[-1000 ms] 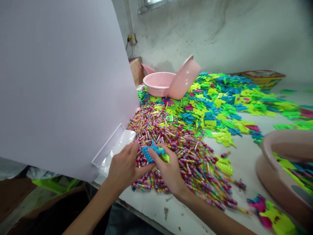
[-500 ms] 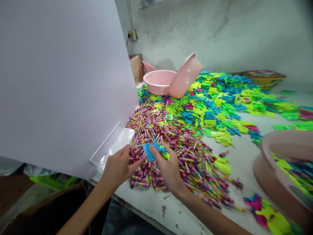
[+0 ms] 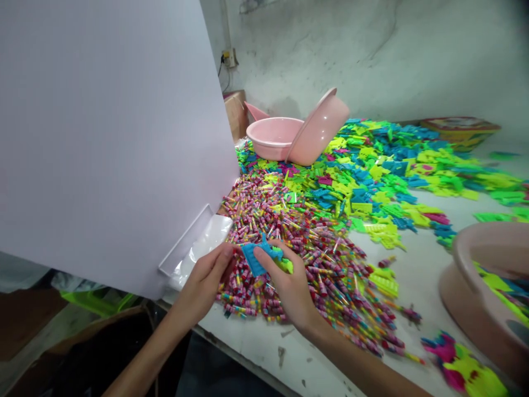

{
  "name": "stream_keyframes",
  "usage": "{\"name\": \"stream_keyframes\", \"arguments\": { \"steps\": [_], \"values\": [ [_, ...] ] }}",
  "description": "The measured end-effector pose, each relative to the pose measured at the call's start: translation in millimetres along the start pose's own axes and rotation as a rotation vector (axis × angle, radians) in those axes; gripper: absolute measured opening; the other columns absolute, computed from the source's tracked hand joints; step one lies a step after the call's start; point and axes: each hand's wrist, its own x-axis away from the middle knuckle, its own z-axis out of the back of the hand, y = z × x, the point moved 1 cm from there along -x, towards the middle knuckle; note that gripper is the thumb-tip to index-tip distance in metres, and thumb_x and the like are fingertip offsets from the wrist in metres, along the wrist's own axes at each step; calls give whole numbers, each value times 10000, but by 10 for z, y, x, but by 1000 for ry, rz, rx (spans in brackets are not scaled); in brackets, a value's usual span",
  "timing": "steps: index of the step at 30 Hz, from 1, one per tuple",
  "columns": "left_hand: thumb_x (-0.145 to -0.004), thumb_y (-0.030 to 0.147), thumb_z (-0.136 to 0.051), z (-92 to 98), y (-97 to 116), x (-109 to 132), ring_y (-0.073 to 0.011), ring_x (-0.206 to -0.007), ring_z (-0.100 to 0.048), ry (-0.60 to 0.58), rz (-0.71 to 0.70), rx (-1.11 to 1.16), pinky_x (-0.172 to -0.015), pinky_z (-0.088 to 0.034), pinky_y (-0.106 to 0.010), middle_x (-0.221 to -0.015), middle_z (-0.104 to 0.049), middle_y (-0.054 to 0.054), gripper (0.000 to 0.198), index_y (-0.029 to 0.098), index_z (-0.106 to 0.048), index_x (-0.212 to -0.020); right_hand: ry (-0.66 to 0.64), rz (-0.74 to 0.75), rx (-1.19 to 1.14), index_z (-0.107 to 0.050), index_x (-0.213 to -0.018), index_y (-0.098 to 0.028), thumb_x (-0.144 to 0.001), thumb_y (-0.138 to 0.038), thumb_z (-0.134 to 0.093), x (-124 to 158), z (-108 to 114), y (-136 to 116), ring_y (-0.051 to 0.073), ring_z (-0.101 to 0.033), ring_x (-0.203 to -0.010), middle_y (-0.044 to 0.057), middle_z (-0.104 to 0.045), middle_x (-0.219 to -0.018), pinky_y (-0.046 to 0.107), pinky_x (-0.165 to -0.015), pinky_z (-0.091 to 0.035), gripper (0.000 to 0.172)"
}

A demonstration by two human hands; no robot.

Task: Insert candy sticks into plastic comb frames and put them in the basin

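Since half a second earlier, the left thumb had been drawn in from its spread position toward the fingertips. The left hand (image 3: 202,278) was left narrow, its tips brought just beside the blue piece (image 3: 253,260); whether anything was pinched in it could not be told. The blue piece was held between thumb and fingers of the right hand (image 3: 292,291), above the sticks (image 3: 326,267), toward the near edge of the desk (image 3: 268,344). A yellow-green piece (image 3: 286,266) was seen at the right fingers. Plastic bags (image 3: 202,251) were laid at the left edge. Toward the far edge, coloured pieces (image 3: 374,171) were heaped, with an upright basin (image 3: 268,151) and a tilted basin (image 3: 321,135) set on them. Toward the right edge, more pieces were held in a third basin (image 3: 467,300).
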Motion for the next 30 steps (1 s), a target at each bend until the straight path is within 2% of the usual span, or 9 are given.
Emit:
{"name": "stream_keyframes", "arguments": {
  "steps": [3, 5, 7, 9, 17, 24, 30],
  "values": [
    [-970, 556, -381, 3, 56, 49, -111, -583, -379, -13, 15, -12, -511, -344, -227, -663, -392, 45, 390, 207, -522, -868, -50, 18, 17, -649, -851, -190, -800, -447, -734, 9, -7, -62, 134, -542, -662, -20, -599, -734, 230, -627, -462, 276],
    [-909, 545, -531, -9, 122, 78, -102, -592, -396, -23, -37, -146, -526, -345, -217, -677, -407, 57, 341, 213, -480, -850, -79, 27, 14, -645, -840, -193, -802, -428, -732, 17, -16, -90, 131, -544, -665, -26, -598, -727, 224, -630, -457, 253],
    [-805, 526, -682, -29, 176, 87, -96, -572, -394, -20, -90, -312, -520, -331, -213, -659, -413, 74, 384, 219, -457, -846, -99, 21, 8, -641, -838, -195, -811, -421, -723, 28, -23, -104, 129, -543, -662, -31, -597, -722, 219, -629, -453, 242],
    [-737, 520, -744, -46, 196, 75, -96, -538, -380, 5, -134, -451, -505, -310, -215, -618, -407, 89, 428, 223, -457, -848, -123, 8, 11, -636, -826, -194, -825, -426, -705, 40, -26, -111, 127, -536, -647, -33, -590, -705, 218, -613, -447, 242],
    [-683, 417, -761, -44, 103, 2, -100, -481, -427, 63, -197, -696, -470, -283, -206, -567, -476, 97, 386, 226, -481, -869, -130, 72, 108, -628, -805, -200, -859, -406, -664, 79, -36, -128, 142, -554, -663, -28, -614, -715, 230, -633, -433, 216],
    [-555, 321, -791, -53, 34, -27, -91, -424, -378, 85, -203, -763, -455, -249, -207, -497, -407, 118, 470, 244, -358, -722, -104, 181, 178, -616, -813, -209, -885, -349, -647, 131, -69, -34, 145, -571, -703, -25, -622, -754, 232, -662, -435, 160],
    [-564, 379, -820, -19, -120, -4, -120, -438, -474, 35, -202, -850, -472, -280, -216, -533, -500, 83, 484, 236, -397, -749, -99, 201, 216, -628, -850, -207, -902, -317, -630, 186, -105, 43, 141, -567, -704, -16, -637, -783, 238, -677, -434, 123]
  ]
}}
